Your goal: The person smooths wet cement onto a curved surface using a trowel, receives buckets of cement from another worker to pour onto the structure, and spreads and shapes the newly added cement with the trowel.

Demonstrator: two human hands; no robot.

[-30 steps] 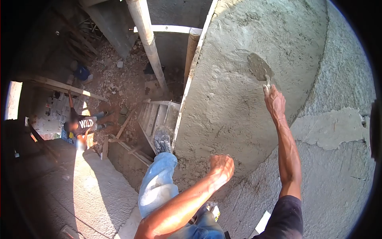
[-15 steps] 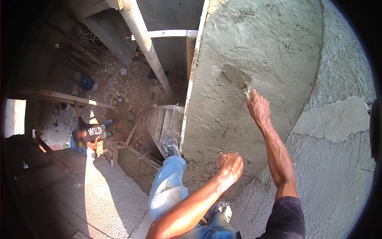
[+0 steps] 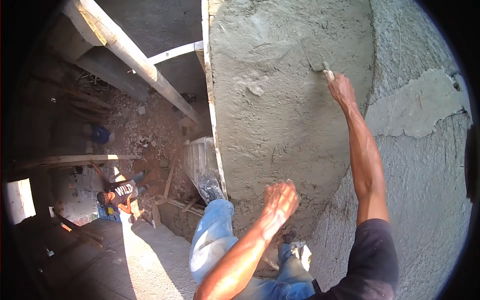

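Observation:
My right hand is wrapped round the handle of a trowel. The blade lies flat against wet grey mortar that coats a broad surface, and mortar smears it so it blends in. Lower down, my left hand is curled into a loose fist in front of the mortar's lower part; nothing shows in it. A ragged lump of mortar stands out left of the trowel.
A white-edged strip bounds the mortar on the left. Beyond it are a wooden pole, rubble far below and a person in a dark shirt. My shoe rests beside the strip. Rough grey wall lies to the right.
My right hand has moved the trowel up and to the right over the mortar. A raised lump now shows left of it. My left hand stays curled, and the view has shifted.

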